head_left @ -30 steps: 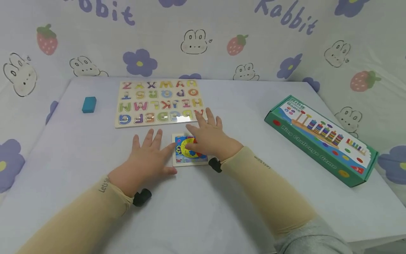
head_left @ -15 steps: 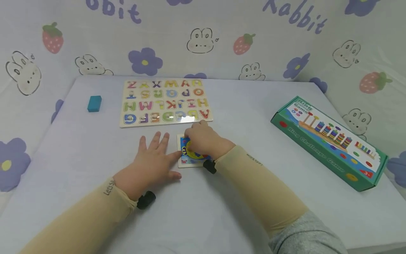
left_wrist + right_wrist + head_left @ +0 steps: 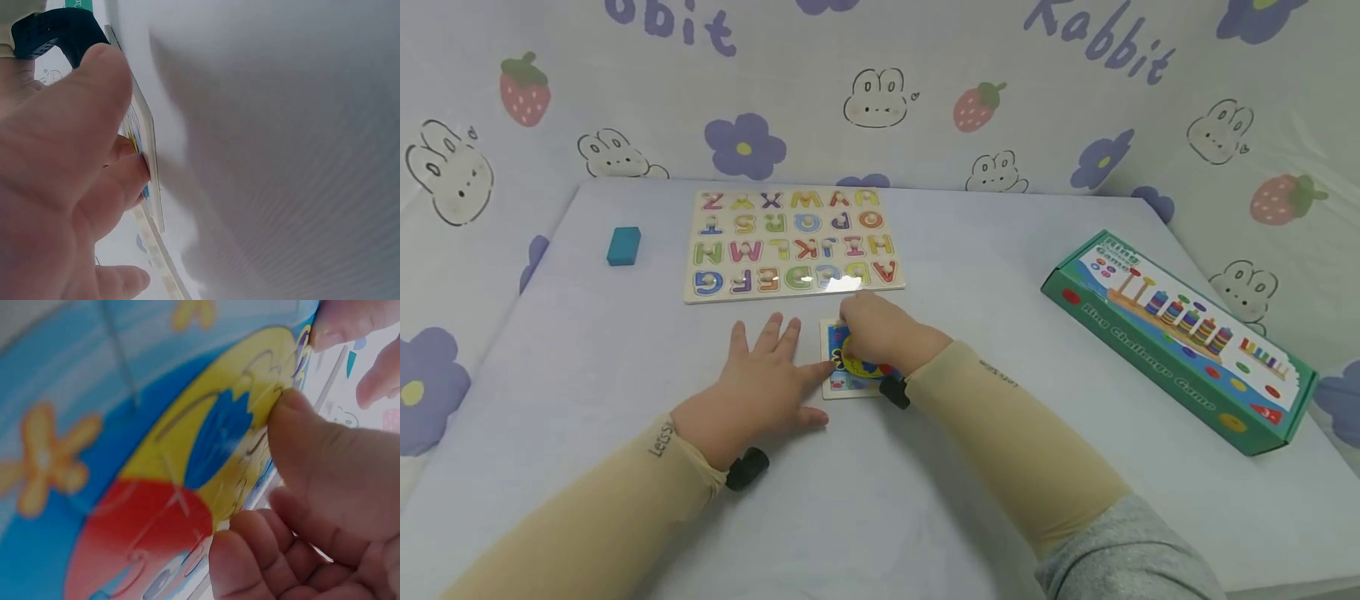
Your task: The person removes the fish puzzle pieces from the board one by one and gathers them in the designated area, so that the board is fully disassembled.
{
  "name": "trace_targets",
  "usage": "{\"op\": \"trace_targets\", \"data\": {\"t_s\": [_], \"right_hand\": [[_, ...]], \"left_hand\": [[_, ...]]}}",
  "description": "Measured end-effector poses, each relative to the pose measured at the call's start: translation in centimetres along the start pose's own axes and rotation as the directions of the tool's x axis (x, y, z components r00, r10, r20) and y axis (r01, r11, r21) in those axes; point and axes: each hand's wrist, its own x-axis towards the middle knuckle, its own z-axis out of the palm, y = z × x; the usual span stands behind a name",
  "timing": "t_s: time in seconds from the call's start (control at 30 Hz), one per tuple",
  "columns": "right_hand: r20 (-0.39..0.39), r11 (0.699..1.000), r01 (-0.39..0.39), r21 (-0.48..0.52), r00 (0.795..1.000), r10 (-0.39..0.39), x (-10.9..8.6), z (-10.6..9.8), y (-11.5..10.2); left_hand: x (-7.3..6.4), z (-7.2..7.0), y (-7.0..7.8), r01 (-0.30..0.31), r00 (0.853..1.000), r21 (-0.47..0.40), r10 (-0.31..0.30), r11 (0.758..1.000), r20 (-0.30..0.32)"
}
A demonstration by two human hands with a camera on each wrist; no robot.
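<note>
A small jigsaw puzzle [image 3: 841, 385] with a yellow and red fish on blue lies flat in front of me. My left hand [image 3: 760, 385] is spread palm down beside it, its index finger reaching the puzzle's left edge. Over the puzzle's far part, my right hand [image 3: 883, 333] has its fingers curled. In the right wrist view, the right thumb [image 3: 290, 419] presses on the yellow fish, with the curled fingers [image 3: 250, 550] at the far side of the puzzle [image 3: 144, 444]. Whether a single piece is pinched is hidden.
Behind the puzzle lies a wooden alphabet board [image 3: 793, 246] full of coloured letters. A teal block [image 3: 623, 246] is at the left. To the right, a green ring game box [image 3: 1180, 342] stands at an angle. A patterned cloth [image 3: 917, 158] hangs behind the table.
My right hand has gone from spread fingers over the puzzle to curled fingers with the thumb on it. The left hand keeps its place at the puzzle's edge. The view has shifted slightly.
</note>
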Motion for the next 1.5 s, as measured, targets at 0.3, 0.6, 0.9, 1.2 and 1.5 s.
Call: {"op": "trace_targets", "data": {"t_s": [0.3,0.6,0.9,1.2,1.5], "right_hand": [[0.042,0.998,0.0,-0.061,0.999,0.003,0.5,-0.4,-0.4],[0.023,0.997,0.058,-0.043,0.998,-0.057,0.5,-0.6,-0.1],[-0.022,0.993,0.115,-0.023,0.993,-0.115,0.0,-1.3,1.0],[-0.082,0.996,-0.033,0.079,0.996,0.039,-2.4,-2.0,8.3],[-0.037,0.993,-0.066,0.098,0.997,0.07,-3.4,-0.6,12.0]], "left_hand": [[-0.1,-0.4,-0.3,0.0,1.0,0.003,0.0,1.0,0.022],[-0.1,-0.5,-0.4,-0.013,1.0,-0.006,0.013,1.0,0.022],[0.1,-0.5,-0.2,-0.063,0.998,0.017,0.063,0.998,0.004],[0.3,-0.5,0.3,-0.066,0.998,-0.014,0.066,0.998,0.007],[0.6,-0.2,0.1,-0.067,0.998,-0.031,0.067,0.997,-0.023]]}}
